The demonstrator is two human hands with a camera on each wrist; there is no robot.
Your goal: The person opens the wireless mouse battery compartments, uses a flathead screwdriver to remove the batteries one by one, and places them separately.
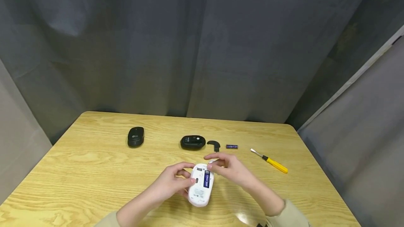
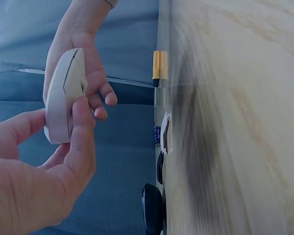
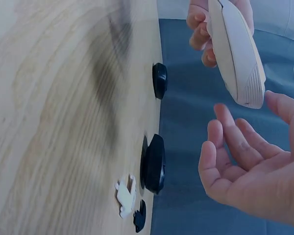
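Observation:
A white computer mouse is held above the table, its underside towards the head camera. My left hand grips it by the left side, thumb on the underside and fingers beneath. A dark blue battery lies in its uncovered slot. At the top right end of the mouse, the thumb of my right hand touches near the battery's end. The other fingers of that hand are loosely bent and hold nothing in the right wrist view. A white battery cover lies on the table, mostly hidden behind the right hand in the head view.
On the wooden table, a black mouse stands at the left. Another black mouse lies underside up near the middle, beside a black cover and a loose battery. A yellow-handled screwdriver lies farther right. Grey curtains hang behind.

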